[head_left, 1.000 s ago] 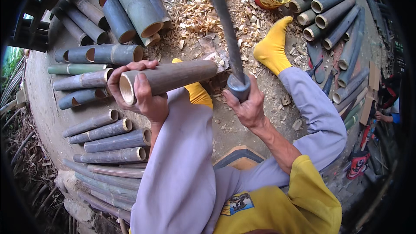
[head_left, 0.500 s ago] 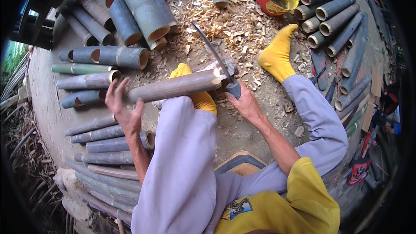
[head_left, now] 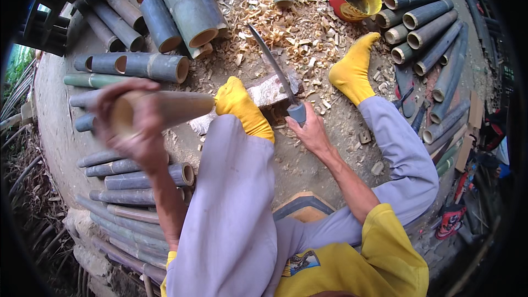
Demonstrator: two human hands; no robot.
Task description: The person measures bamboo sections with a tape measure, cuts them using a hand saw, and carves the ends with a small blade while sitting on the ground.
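Note:
My left hand (head_left: 140,124), smeared by motion, is wrapped round a short bamboo tube (head_left: 190,107) near its open end. That cut end tilts up toward me, and the tube's far end reaches my yellow-socked left foot. In my right hand (head_left: 313,132) is a machete (head_left: 272,63), gripped by its grey handle, the long curved blade pointing up and to the left. Beneath the blade a rough wooden block (head_left: 268,96) lies on the ground beside my left foot.
Pale shavings (head_left: 258,11) cover the ground ahead. A red and yellow bucket (head_left: 352,8) stands at the far right, next to stacked bamboo tubes (head_left: 423,33). Notched bamboo tubes (head_left: 181,11) lie far left; more bamboo (head_left: 148,179) lies along my left side.
My left hand has closed on the bamboo tube and lifted it off the block, swinging its near end up toward me and left. My right hand with the machete has barely moved.

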